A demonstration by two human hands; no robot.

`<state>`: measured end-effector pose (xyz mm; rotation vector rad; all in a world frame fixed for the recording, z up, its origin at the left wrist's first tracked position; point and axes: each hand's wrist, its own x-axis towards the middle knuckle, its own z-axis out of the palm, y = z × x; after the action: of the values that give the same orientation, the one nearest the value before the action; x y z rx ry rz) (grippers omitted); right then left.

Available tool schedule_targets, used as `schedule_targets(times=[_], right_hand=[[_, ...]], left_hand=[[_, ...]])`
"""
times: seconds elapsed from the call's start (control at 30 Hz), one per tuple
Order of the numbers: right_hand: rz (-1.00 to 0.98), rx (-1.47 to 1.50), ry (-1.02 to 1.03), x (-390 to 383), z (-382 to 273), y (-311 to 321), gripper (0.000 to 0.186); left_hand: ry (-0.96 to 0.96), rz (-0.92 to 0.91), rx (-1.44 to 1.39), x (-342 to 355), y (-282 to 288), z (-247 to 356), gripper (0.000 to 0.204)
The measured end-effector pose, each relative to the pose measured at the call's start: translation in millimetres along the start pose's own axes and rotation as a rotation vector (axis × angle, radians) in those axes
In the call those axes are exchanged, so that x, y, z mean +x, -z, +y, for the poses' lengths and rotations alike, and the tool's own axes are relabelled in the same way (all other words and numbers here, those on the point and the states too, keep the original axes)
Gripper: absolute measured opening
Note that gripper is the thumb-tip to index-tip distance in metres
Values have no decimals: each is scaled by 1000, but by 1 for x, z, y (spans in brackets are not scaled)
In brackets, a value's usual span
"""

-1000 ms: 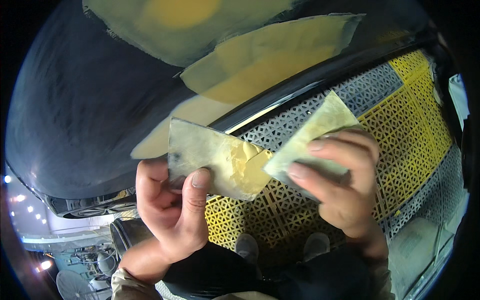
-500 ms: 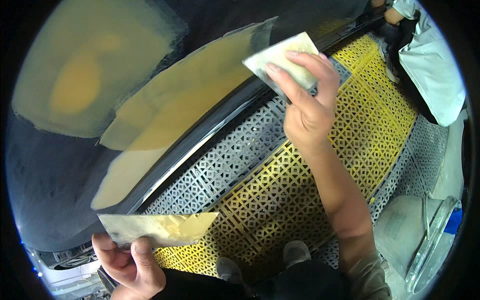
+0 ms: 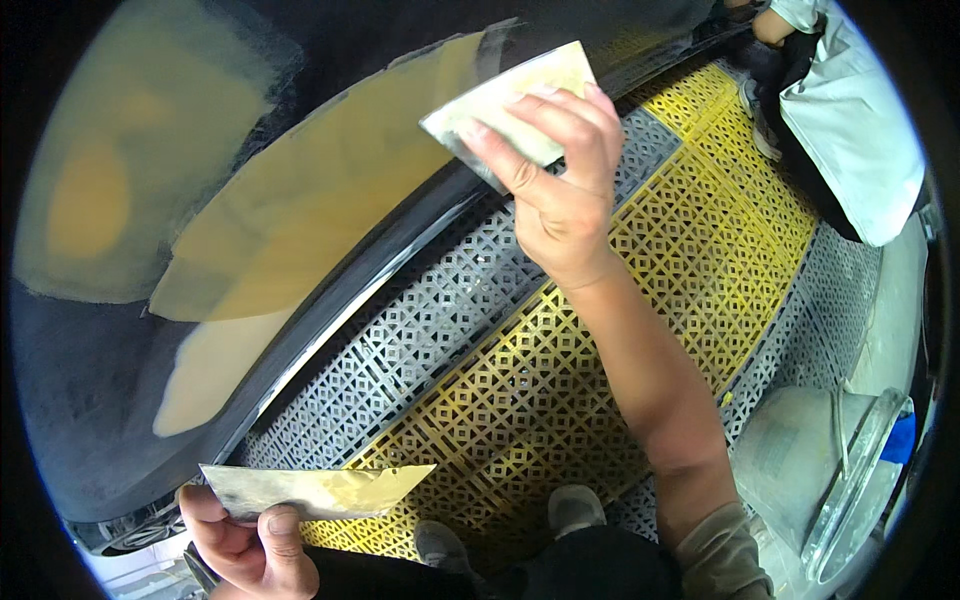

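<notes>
My left hand [image 3: 262,550], low at the left, grips a flat metal spreader [image 3: 250,484] with pale yellow paste [image 3: 380,488] toward its right end. Up at the centre, my right hand [image 3: 555,200] holds a second, squarish spreader [image 3: 545,75], paler and smudged, over the upper part of a long patch of yellowish filler [image 3: 290,220] on a dark curved car panel [image 3: 80,390]; whether the blade touches the panel I cannot tell. Another rounded filler patch [image 3: 90,200] lies at the left, and a lighter beige strip [image 3: 210,370] runs below the long one.
Grey floor grating [image 3: 400,320] and yellow grating [image 3: 700,250] lie below the panel. A co-worker in pale cloth [image 3: 850,130] is at upper right, a hand [image 3: 770,25] near the panel. A dusty bucket [image 3: 800,460] stands at lower right. My shoes [image 3: 575,510] show below.
My hands, close together a second ago, have separated: the right reached up to the panel, then shifted slightly left and up; the left moved lower. The co-worker came into view.
</notes>
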<state>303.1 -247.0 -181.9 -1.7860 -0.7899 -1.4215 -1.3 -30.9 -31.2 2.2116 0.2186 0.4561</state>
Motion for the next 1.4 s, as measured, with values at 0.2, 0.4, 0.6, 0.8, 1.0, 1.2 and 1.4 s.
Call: schedule_targets(times=[0.2,0.4,0.6,0.8,1.0,1.2,1.4], right_hand=[[-96,-24,-12,-26,2,4,26],[-192,-41,-12,-30,8,24,27],[36,3,-36,11,-14,28,28],[106,15,19,45,-13,11,30],[3,8,-44,18,-26,5,28],[-164,2,-48,-26,-22,5,27],[-139,-10,-89,-34,-24,26,23]], left_hand=[[-10,-47,-40,1,-2,2,35],[2,-45,-21,-1,-2,8,35],[33,-31,-3,-6,8,15,37],[-11,-32,3,-4,10,11,38],[24,-26,31,-7,13,3,39],[34,-41,4,-5,8,3,39],[11,-63,17,-4,14,4,40]])
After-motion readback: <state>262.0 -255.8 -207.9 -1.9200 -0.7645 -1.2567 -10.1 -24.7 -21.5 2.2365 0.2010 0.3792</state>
